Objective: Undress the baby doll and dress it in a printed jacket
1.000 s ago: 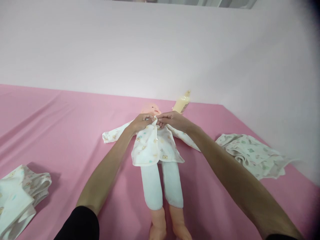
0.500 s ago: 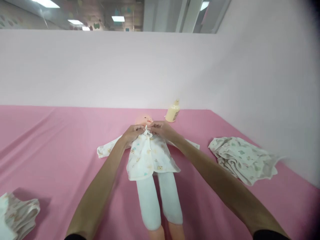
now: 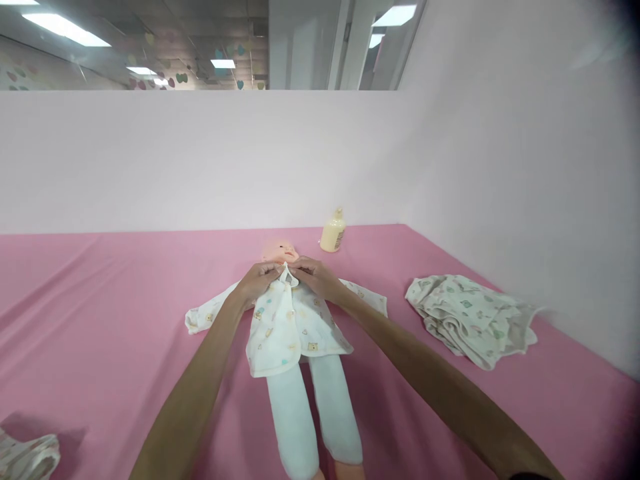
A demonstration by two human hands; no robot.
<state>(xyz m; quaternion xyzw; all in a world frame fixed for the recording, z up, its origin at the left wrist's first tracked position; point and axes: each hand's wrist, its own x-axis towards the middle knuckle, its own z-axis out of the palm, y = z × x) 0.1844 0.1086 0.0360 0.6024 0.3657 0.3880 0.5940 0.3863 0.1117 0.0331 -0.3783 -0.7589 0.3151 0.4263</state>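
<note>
A baby doll [image 3: 280, 251] lies on its back, dressed in a white patterned jacket [image 3: 274, 332] and white trousers [image 3: 295, 417]. At its neck, my left hand [image 3: 260, 279] pinches one side of the jacket's collar. My right hand [image 3: 314, 275] pinches the other side, with the two hands' fingertips nearly meeting. A small point of collar cloth stands up between them. Whatever fastening lies under the fingers is too small to make out. The jacket's sleeves spread out to both sides, and its front edges meet down the middle.
A pale yellow pump bottle [image 3: 333, 232] stands beyond the doll's head. Folded patterned cloth [image 3: 473, 320] lies at the right, and another patterned cloth [image 3: 31, 457] at the lower left. Pink sheeting [image 3: 100, 320] covers the surface, bordered by white walls [image 3: 200, 160].
The camera view has tilted up and shifted slightly right, so everything sits lower and further left. Both hands stay at the collar, and more of the doll's head shows.
</note>
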